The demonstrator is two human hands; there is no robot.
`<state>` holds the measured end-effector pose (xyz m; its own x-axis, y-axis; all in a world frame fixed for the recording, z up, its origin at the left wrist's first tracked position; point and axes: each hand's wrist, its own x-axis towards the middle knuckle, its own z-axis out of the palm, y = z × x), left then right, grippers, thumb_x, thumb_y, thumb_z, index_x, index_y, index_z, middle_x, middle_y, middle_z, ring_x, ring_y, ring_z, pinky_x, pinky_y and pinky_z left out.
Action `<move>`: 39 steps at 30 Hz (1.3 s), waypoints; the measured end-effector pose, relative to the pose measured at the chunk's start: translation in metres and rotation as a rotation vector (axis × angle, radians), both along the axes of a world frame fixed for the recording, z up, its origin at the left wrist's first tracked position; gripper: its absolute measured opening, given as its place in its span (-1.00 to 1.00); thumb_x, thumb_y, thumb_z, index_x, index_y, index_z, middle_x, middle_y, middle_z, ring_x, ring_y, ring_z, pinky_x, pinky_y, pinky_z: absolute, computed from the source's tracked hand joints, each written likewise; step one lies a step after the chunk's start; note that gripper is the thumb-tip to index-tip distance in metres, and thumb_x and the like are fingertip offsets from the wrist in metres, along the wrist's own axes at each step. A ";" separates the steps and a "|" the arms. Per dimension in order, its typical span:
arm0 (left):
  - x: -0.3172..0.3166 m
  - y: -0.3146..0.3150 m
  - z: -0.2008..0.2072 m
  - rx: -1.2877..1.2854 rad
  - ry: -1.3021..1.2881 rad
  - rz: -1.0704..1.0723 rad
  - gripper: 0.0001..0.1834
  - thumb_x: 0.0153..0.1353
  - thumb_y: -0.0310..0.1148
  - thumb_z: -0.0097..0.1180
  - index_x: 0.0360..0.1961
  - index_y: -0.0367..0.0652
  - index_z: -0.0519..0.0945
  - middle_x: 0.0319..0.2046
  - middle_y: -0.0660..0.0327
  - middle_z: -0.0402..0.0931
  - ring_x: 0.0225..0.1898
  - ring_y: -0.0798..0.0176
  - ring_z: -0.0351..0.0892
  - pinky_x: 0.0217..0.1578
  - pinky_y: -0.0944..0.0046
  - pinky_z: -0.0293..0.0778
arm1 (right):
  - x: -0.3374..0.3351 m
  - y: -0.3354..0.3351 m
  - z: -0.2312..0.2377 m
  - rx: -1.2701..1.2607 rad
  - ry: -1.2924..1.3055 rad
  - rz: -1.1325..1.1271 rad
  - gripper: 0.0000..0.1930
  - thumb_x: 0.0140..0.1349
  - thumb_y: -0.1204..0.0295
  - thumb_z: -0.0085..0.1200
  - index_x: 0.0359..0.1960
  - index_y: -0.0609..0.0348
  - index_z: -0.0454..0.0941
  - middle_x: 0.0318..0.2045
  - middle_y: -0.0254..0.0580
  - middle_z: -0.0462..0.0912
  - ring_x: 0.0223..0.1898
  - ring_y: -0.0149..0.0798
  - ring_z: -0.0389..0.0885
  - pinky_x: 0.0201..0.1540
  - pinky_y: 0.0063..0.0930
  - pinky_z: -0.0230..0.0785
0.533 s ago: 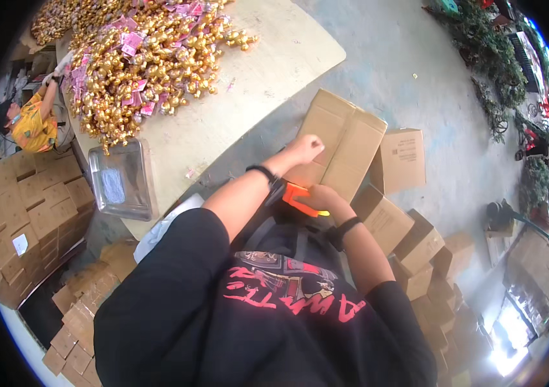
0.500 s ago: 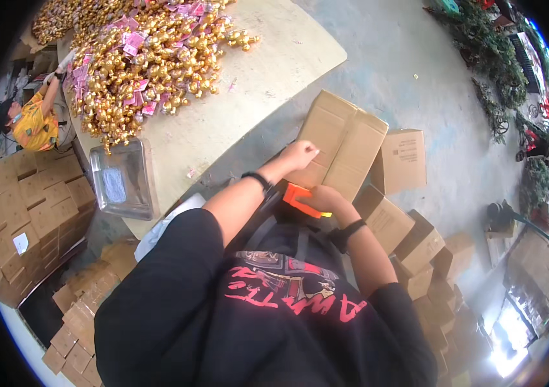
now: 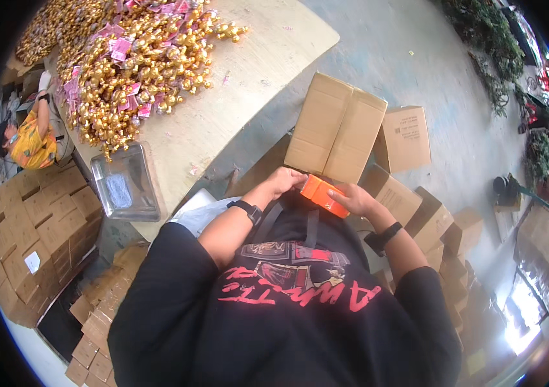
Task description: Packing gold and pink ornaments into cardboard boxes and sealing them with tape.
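Note:
My right hand (image 3: 356,199) is closed round an orange, block-shaped object (image 3: 323,195) with small white print; its exact kind I cannot make out. It is held in front of my shirt, by the near edge of a closed cardboard box (image 3: 336,129). My left hand (image 3: 284,181) is at the left end of the orange object, with thumb and fingers pinched together. Whatever lies in that pinch is hidden or too small to tell. The cardboard box has a centre seam along its top, and neither hand grips it.
A pale table (image 3: 236,84) bears a heap of shiny gold ornaments (image 3: 139,64) with pink tags. On its near edge sits a metal tray (image 3: 149,187). Stacked cartons (image 3: 42,226) stand at left, more boxes (image 3: 403,138) at right. Another person (image 3: 32,142) works at far left.
My left hand has come off the box top and back to the orange object. My right hand has turned that object, showing its broad side. The view has shifted slightly.

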<state>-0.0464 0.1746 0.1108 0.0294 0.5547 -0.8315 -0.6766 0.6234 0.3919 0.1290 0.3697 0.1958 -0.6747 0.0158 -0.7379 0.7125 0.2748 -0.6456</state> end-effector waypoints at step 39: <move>-0.068 -0.023 -0.040 -0.110 0.974 -0.404 -0.54 0.15 0.03 0.22 -0.47 -0.22 0.70 -0.44 -0.09 0.64 -0.34 -0.11 0.65 -0.23 0.01 0.51 | -0.037 0.220 -0.086 0.562 -0.435 0.416 -0.47 0.15 -0.09 0.01 -0.04 0.02 0.65 -0.06 -0.02 0.68 0.00 0.03 0.63 0.07 -0.16 0.44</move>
<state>-0.1148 0.1513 0.0712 -0.5115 0.5725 -0.6407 0.1648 0.7972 0.5808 0.0924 0.5894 0.1095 -0.3626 0.2727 -0.8912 0.6355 0.7718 -0.0224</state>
